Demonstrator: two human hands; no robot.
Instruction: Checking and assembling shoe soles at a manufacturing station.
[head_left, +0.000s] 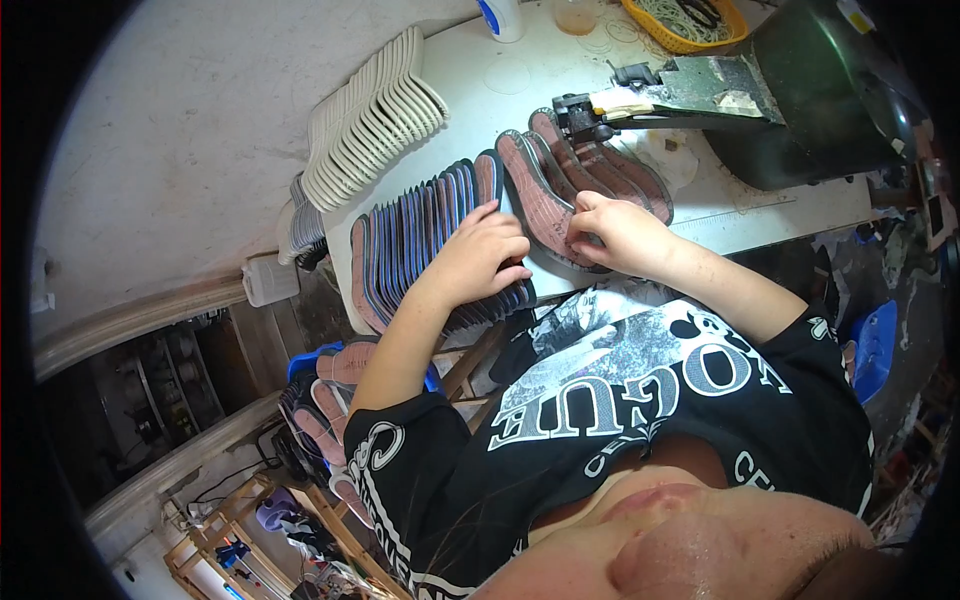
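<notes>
Brownish-pink, dark-rimmed shoe soles (524,185) lie overlapping on a white table (770,220), towards its near edge, just beside the head of a dark green machine (815,85). The right hand (612,235) is on the leftmost sole of this spread, thumb and forefinger bent together; whether its grip pinches the sole cannot be told. The left hand (482,250) lies with bent fingers across the right end of a tight row of similar soles (400,245), stood on edge by the table's near left corner; its hold is unclear too. The step in hand looks like handling single soles beside the row; the next move seems to call for a light fingertip hold on one rim. The soles are long, flat and waisted, with blue showing among the row's dark edges.
</notes>
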